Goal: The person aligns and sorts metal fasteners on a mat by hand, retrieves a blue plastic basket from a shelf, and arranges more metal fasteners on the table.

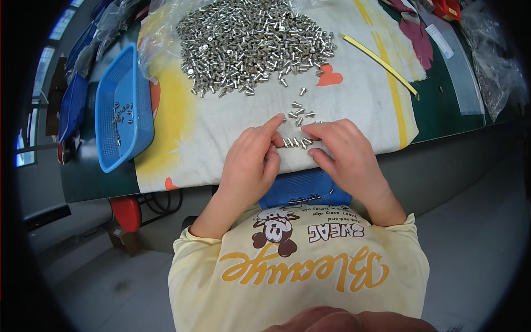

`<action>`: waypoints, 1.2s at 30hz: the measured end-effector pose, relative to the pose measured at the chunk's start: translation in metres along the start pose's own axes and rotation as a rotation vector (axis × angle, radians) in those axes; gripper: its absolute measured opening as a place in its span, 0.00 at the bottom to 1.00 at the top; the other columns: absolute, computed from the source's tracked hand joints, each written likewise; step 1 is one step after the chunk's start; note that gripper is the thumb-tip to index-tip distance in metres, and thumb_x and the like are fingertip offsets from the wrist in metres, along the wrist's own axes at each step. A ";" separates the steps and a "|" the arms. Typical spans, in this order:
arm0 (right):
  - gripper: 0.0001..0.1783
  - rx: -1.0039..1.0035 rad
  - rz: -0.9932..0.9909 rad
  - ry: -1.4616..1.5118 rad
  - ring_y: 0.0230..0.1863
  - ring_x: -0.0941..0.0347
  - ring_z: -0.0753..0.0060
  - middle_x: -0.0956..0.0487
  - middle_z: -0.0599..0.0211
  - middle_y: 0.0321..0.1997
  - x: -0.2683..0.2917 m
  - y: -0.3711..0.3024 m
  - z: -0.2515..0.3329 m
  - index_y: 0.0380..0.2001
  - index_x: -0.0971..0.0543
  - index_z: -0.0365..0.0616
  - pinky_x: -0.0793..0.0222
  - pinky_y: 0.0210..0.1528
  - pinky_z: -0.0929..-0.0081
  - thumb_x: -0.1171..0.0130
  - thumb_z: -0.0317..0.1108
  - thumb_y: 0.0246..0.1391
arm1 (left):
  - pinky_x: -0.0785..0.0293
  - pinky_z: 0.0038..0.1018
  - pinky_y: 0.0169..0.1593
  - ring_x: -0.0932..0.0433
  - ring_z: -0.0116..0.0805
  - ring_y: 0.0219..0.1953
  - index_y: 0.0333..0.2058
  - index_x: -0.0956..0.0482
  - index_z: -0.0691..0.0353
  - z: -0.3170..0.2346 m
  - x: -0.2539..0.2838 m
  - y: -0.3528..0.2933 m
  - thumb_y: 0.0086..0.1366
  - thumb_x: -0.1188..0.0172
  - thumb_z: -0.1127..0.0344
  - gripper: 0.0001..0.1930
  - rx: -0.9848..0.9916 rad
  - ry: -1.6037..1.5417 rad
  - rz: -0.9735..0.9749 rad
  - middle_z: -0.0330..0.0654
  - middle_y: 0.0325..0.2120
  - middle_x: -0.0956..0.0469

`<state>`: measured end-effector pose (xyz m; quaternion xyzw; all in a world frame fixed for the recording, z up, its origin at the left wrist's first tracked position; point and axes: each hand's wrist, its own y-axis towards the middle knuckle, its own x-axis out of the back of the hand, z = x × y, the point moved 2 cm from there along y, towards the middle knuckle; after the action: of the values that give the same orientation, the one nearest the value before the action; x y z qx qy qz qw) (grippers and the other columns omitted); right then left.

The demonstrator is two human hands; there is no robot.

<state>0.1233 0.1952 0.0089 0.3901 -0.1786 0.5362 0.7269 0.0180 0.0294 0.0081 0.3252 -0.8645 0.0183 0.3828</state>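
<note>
A short row of small silver screws (296,143) lies on the cloth between my hands. My left hand (250,157) rests at the row's left end, its index finger stretched forward beside a loose screw and its other fingers partly bent. At the right end is my right hand (347,155), thumb and index finger apart around the end of the row. Both palms face down, and neither hand grips anything that I can see. Several loose screws (299,112) are scattered just beyond my fingertips. Farther back spreads a large heap of the same screws (249,47).
A blue plastic basket (145,113) with some screws stands at the left. Another blue basket (304,182), holding a few screws, sits below the table edge before my body. A yellow strip (381,66) lies at the right of the cloth (221,127). Clear plastic bags (492,61) lie far right.
</note>
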 end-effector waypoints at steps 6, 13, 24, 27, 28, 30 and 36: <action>0.23 0.006 0.006 0.003 0.41 0.30 0.56 0.24 0.64 0.38 0.000 0.003 -0.001 0.46 0.25 0.43 0.32 0.44 0.64 0.37 0.23 0.42 | 0.27 0.26 0.38 0.26 0.33 0.34 0.58 0.31 0.61 -0.001 -0.004 0.001 0.56 0.47 0.84 0.29 -0.034 -0.007 -0.006 0.40 0.32 0.25; 0.21 0.025 -0.020 -0.031 0.41 0.30 0.57 0.24 0.64 0.38 -0.002 0.004 -0.002 0.45 0.24 0.43 0.32 0.43 0.64 0.38 0.22 0.43 | 0.27 0.28 0.41 0.26 0.36 0.35 0.58 0.31 0.61 -0.002 -0.002 0.000 0.53 0.38 0.80 0.31 -0.027 0.018 -0.004 0.40 0.32 0.25; 0.15 0.040 -0.032 -0.053 0.39 0.30 0.60 0.25 0.66 0.35 -0.005 0.004 -0.006 0.37 0.21 0.44 0.31 0.42 0.65 0.38 0.22 0.43 | 0.27 0.29 0.40 0.26 0.36 0.34 0.56 0.30 0.62 0.001 -0.005 0.002 0.50 0.33 0.78 0.32 -0.036 0.043 -0.023 0.40 0.31 0.25; 0.12 0.034 -0.048 -0.074 0.39 0.30 0.60 0.25 0.66 0.35 -0.003 0.004 -0.005 0.34 0.21 0.44 0.31 0.41 0.66 0.38 0.22 0.43 | 0.27 0.29 0.39 0.26 0.36 0.34 0.56 0.29 0.62 0.001 -0.007 0.003 0.50 0.33 0.78 0.32 -0.032 0.055 -0.039 0.39 0.30 0.25; 0.12 0.034 -0.047 -0.074 0.39 0.30 0.60 0.25 0.66 0.35 -0.002 0.004 -0.005 0.34 0.21 0.44 0.31 0.41 0.66 0.38 0.22 0.43 | 0.27 0.29 0.39 0.26 0.35 0.33 0.55 0.28 0.62 0.001 -0.007 0.003 0.50 0.33 0.78 0.31 -0.031 0.061 -0.049 0.39 0.29 0.24; 0.11 0.018 -0.040 -0.069 0.39 0.29 0.60 0.25 0.66 0.34 -0.001 0.001 -0.006 0.33 0.22 0.44 0.31 0.41 0.66 0.38 0.22 0.42 | 0.27 0.29 0.38 0.26 0.35 0.33 0.55 0.28 0.62 0.001 -0.008 0.002 0.50 0.33 0.78 0.31 -0.034 0.070 -0.053 0.39 0.29 0.24; 0.12 0.021 -0.032 -0.002 0.38 0.28 0.60 0.24 0.67 0.33 -0.003 0.001 -0.005 0.34 0.23 0.44 0.30 0.42 0.66 0.38 0.22 0.43 | 0.27 0.28 0.37 0.26 0.34 0.32 0.55 0.28 0.62 0.001 -0.009 0.001 0.49 0.33 0.78 0.31 -0.044 0.081 -0.062 0.38 0.28 0.24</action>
<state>0.1209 0.1976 0.0037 0.4009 -0.1675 0.5258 0.7313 0.0215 0.0348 0.0014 0.3423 -0.8380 0.0009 0.4249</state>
